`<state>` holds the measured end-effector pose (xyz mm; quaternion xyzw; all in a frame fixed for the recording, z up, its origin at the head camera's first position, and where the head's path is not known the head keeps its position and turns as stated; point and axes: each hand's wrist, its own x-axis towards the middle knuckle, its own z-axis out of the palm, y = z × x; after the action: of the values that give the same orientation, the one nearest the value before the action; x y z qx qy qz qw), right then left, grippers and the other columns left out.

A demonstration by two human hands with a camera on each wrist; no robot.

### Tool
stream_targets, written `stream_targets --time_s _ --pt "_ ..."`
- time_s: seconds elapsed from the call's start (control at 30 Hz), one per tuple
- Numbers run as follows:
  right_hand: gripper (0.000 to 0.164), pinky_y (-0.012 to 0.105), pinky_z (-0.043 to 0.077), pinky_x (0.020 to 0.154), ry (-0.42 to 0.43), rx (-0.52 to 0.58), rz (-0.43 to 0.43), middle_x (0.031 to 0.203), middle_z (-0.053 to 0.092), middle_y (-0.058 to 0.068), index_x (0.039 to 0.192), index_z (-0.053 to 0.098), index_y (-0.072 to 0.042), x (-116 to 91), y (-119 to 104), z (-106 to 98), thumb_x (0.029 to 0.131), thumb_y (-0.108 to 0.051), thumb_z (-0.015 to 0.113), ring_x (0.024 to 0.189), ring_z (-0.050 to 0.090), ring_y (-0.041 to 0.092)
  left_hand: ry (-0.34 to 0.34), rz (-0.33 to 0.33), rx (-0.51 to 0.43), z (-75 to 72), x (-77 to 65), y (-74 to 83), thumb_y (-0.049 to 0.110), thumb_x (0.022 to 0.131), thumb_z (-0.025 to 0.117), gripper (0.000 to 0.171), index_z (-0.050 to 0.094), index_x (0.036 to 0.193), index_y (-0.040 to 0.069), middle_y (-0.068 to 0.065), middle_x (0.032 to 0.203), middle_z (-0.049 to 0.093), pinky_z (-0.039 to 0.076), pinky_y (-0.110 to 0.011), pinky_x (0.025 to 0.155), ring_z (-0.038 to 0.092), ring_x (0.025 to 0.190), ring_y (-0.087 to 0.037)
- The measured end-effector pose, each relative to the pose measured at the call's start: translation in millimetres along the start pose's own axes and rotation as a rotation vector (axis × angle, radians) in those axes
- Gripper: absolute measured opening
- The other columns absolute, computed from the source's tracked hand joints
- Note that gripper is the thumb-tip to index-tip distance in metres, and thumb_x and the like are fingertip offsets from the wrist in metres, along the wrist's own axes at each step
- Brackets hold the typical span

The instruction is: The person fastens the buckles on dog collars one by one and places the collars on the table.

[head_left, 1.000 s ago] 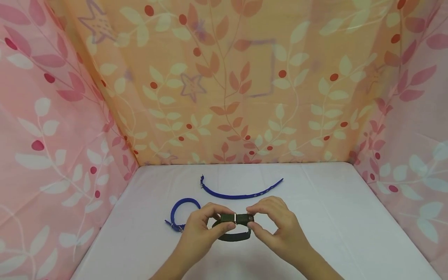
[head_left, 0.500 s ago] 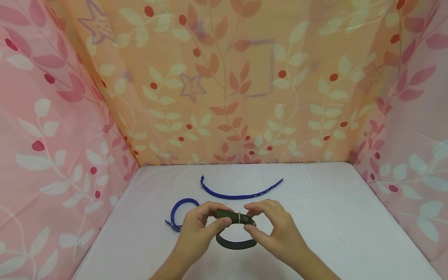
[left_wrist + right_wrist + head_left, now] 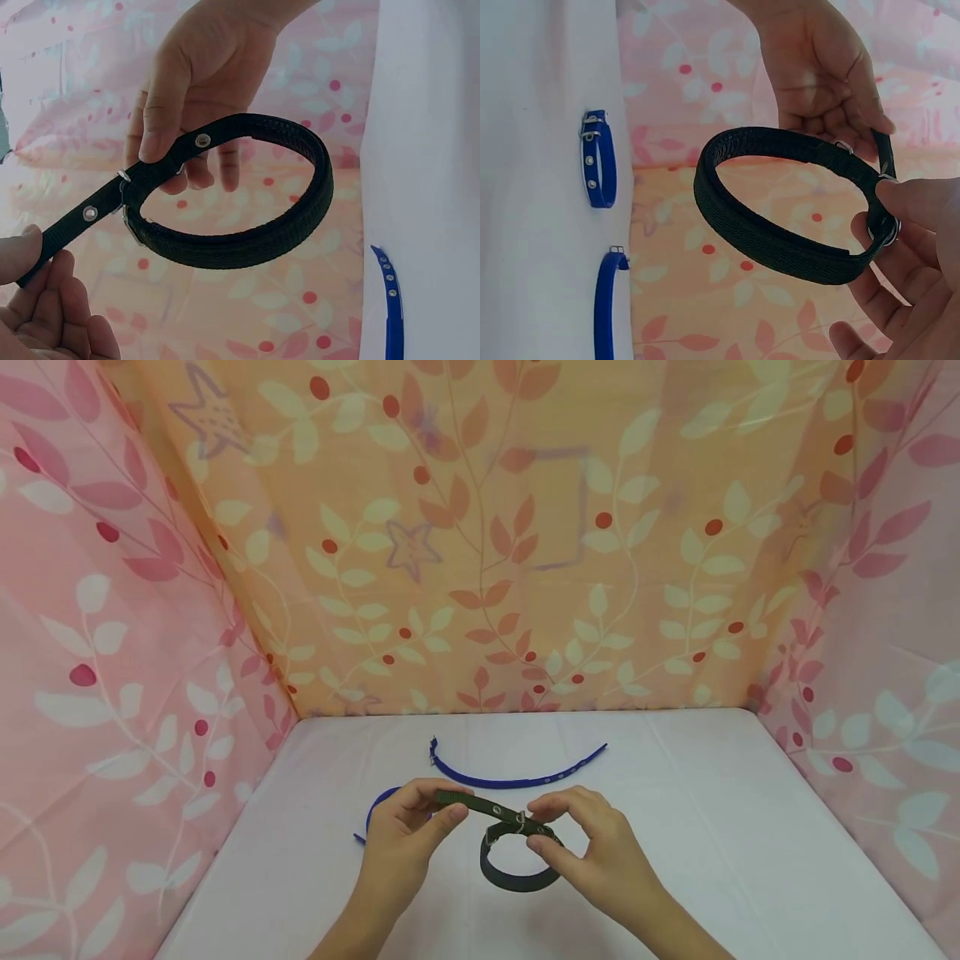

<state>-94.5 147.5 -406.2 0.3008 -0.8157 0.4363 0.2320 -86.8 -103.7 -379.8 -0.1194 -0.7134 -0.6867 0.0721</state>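
Above the table, both hands hold a dark green collar (image 3: 517,884) with metal eyelets, bent into a loop. The left hand (image 3: 397,839) pinches the strap's free end between thumb and fingers. Near the metal keeper, the right hand (image 3: 596,843) pinches the band between thumb and forefinger. In the left wrist view, the strap's tail (image 3: 67,229) sticks out past the keeper (image 3: 124,177), with an eyelet showing on it. A metal ring (image 3: 885,231) hangs beside the right fingers in the right wrist view.
A blue collar (image 3: 495,783) lies unfastened in a curve towards the back of the white table (image 3: 720,827). Another blue collar (image 3: 609,176), closed in a loop, lies at the left, partly behind the left hand in the head view. Patterned cloth walls (image 3: 480,610) enclose the table.
The left hand has moved left and slightly up, drawing the strap's free end out through the keeper. More tail now shows, while the right hand stays almost in place.
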Motion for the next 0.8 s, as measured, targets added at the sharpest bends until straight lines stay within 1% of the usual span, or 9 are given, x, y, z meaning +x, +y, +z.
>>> stream_targets --time_s 0.1,0.2,0.3,0.37,0.4,0.5,0.57,0.67,0.8 --pt "0.036 0.025 0.049 0.087 -0.006 0.028 0.017 0.103 0.070 -0.017 0.112 0.070 -0.026 0.0 0.1 0.9 0.082 -0.017 0.088 0.100 0.064 0.007 0.022 0.015 -0.007 0.7 -0.6 0.2 0.008 0.088 0.079 0.021 0.071 0.107 0.006 -0.010 0.108 0.073 0.057 -0.028 0.085 0.070 0.097 -0.020" --pt "0.034 0.024 0.049 0.087 0.007 0.065 0.044 0.101 0.071 -0.017 0.110 0.071 -0.028 0.1 0.3 0.9 0.083 -0.016 0.087 0.099 0.064 0.007 0.032 -0.009 -0.009 2.6 0.0 -1.9 0.010 0.089 0.080 0.021 0.071 0.108 0.007 -0.009 0.107 0.073 0.057 -0.028 0.085 0.069 0.097 -0.021" --pt "0.030 0.022 0.050 0.086 0.028 0.098 0.089 0.099 0.071 -0.016 0.108 0.072 -0.029 0.1 -0.1 0.2 0.084 -0.017 0.086 0.098 0.065 0.007 0.000 -0.056 0.022 5.6 0.7 -6.2 0.015 0.088 0.081 0.022 0.072 0.108 0.013 -0.005 0.108 0.072 0.053 -0.032 0.091 0.066 0.100 -0.025" --pt "0.029 0.022 0.050 0.086 0.040 0.115 0.116 0.097 0.071 -0.015 0.107 0.072 -0.029 0.0 -0.4 -0.5 0.084 -0.017 0.086 0.097 0.065 0.007 -0.042 -0.081 0.090 8.5 0.5 -9.1 0.021 0.087 0.083 0.023 0.074 0.108 0.021 0.001 0.107 0.073 0.050 -0.035 0.095 0.064 0.103 -0.025" --pt "0.028 0.022 0.050 0.086 0.044 0.123 0.125 0.097 0.072 -0.015 0.106 0.072 -0.029 0.0 -0.6 -0.6 0.085 -0.018 0.086 0.097 0.065 0.007 -0.066 -0.079 0.130 10.1 0.2 -10.6 0.023 0.086 0.084 0.023 0.075 0.107 0.024 0.005 0.107 0.074 0.049 -0.037 0.096 0.064 0.104 -0.025" --pt "0.027 0.023 0.051 0.087 0.050 0.147 0.131 0.097 0.072 -0.014 0.105 0.072 -0.028 -0.1 -1.0 -0.3 0.085 -0.017 0.085 0.098 0.066 0.008 -0.115 -0.029 0.241 14.9 -1.3 -14.9 0.027 0.084 0.086 0.026 0.075 0.107 0.032 0.014 0.105 0.075 0.050 -0.037 0.097 0.065 0.107 -0.020" --pt "0.026 0.023 0.051 0.088 0.056 0.166 0.126 0.097 0.073 -0.013 0.105 0.073 -0.027 0.2 -1.2 0.2 0.085 -0.015 0.085 0.099 0.066 0.009 -0.130 0.023 0.271 18.1 -2.0 -17.5 0.026 0.084 0.086 0.027 0.075 0.108 0.033 0.016 0.105 0.075 0.052 -0.035 0.096 0.066 0.108 -0.016" --pt "0.025 0.023 0.051 0.089 0.066 0.192 0.119 0.097 0.074 -0.011 0.103 0.074 -0.026 0.3 -2.0 1.0 0.085 -0.013 0.085 0.100 0.066 0.010 -0.127 0.065 0.243 21.8 -3.2 -21.0 0.021 0.084 0.085 0.027 0.077 0.108 0.029 0.015 0.106 0.075 0.054 -0.032 0.096 0.067 0.105 -0.014" --pt "0.023 0.022 0.051 0.090 0.080 0.211 0.126 0.098 0.074 -0.011 0.102 0.076 -0.025 0.1 -2.8 2.1 0.084 -0.013 0.085 0.100 0.066 0.010 -0.109 0.063 0.180 24.8 -5.4 -22.9 0.016 0.086 0.083 0.023 0.079 0.108 0.025 0.010 0.107 0.073 0.055 -0.029 0.095 0.066 0.103 -0.016"
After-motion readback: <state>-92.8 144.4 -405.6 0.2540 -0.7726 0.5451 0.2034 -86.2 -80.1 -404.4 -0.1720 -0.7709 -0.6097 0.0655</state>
